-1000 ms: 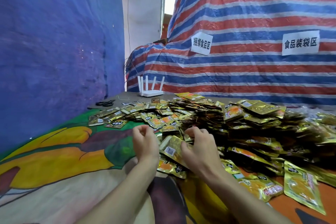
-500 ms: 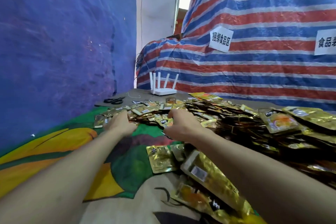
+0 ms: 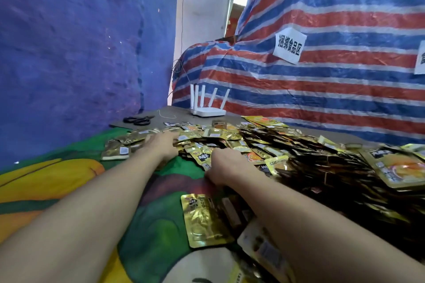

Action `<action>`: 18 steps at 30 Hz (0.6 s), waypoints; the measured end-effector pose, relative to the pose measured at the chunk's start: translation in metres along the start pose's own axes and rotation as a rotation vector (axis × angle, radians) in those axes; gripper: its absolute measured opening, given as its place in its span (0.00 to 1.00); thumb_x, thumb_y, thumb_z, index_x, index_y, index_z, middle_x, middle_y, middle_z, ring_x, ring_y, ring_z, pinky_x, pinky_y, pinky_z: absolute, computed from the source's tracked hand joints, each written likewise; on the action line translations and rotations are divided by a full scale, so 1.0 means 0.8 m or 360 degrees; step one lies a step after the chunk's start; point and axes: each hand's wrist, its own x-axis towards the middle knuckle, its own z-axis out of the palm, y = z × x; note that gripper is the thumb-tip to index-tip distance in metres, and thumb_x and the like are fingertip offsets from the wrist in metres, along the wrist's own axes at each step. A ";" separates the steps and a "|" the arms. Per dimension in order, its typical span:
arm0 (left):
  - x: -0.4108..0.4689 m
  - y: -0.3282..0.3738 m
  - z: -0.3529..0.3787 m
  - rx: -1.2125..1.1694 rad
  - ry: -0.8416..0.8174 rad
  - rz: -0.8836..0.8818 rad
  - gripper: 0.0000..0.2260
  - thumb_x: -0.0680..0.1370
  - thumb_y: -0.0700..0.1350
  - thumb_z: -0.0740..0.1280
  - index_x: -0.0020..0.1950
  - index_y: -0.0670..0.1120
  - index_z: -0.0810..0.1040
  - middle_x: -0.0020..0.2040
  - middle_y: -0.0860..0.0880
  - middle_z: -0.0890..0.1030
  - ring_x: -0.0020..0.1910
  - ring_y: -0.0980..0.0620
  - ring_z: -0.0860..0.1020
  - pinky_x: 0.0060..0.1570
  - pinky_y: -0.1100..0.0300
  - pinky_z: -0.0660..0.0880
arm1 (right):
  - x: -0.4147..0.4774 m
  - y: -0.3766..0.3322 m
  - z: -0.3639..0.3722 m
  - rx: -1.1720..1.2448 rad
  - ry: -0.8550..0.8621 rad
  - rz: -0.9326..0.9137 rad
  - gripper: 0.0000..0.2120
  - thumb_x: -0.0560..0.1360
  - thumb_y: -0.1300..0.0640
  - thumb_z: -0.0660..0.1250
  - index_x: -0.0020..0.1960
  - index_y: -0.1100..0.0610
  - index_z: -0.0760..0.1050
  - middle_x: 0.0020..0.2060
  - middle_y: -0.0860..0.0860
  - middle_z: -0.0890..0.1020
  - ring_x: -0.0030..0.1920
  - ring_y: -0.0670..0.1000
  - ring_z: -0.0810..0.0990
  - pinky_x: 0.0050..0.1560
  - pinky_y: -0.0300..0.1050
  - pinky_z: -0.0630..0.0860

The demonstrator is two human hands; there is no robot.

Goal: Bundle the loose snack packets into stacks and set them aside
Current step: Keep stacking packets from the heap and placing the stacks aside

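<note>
Snack packets [image 3: 299,156] are lying heaped across centre and right, on a printed cloth [image 3: 57,179]. Left hand [image 3: 161,147] is pressing flat-fingered on the heap's left fringe. Right hand [image 3: 226,165] is digging into its near edge with the fingers buried, so the grip is undeterminable. Scissors [image 3: 138,120] and router [image 3: 208,111] are sitting behind, before a striped tarp [image 3: 322,89]. Versus half a second ago, both hands are staying put. Sign [image 3: 289,47] is reading 捆绑食品区.
</note>
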 end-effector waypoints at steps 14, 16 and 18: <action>-0.047 -0.013 0.001 -0.0494 0.0719 -0.0081 0.04 0.81 0.40 0.59 0.53 0.41 0.69 0.51 0.39 0.77 0.47 0.39 0.76 0.42 0.49 0.72 | -0.042 -0.010 -0.030 0.0040 0.0458 -0.0130 0.04 0.78 0.65 0.61 0.46 0.59 0.72 0.49 0.58 0.82 0.43 0.60 0.78 0.43 0.49 0.68; -0.057 -0.017 -0.003 -0.0719 0.0816 -0.0204 0.04 0.80 0.42 0.62 0.52 0.43 0.68 0.47 0.41 0.76 0.43 0.41 0.74 0.38 0.52 0.68 | -0.049 -0.004 -0.036 0.0341 0.0565 -0.0069 0.04 0.79 0.63 0.59 0.51 0.61 0.73 0.44 0.58 0.80 0.40 0.59 0.74 0.40 0.48 0.68; -0.067 -0.019 -0.011 -0.0919 0.0868 -0.0315 0.07 0.79 0.42 0.65 0.51 0.43 0.69 0.46 0.43 0.75 0.43 0.42 0.74 0.40 0.53 0.68 | -0.056 0.004 -0.044 0.0585 0.0689 -0.0069 0.06 0.81 0.62 0.57 0.54 0.62 0.70 0.42 0.56 0.76 0.40 0.58 0.75 0.38 0.49 0.69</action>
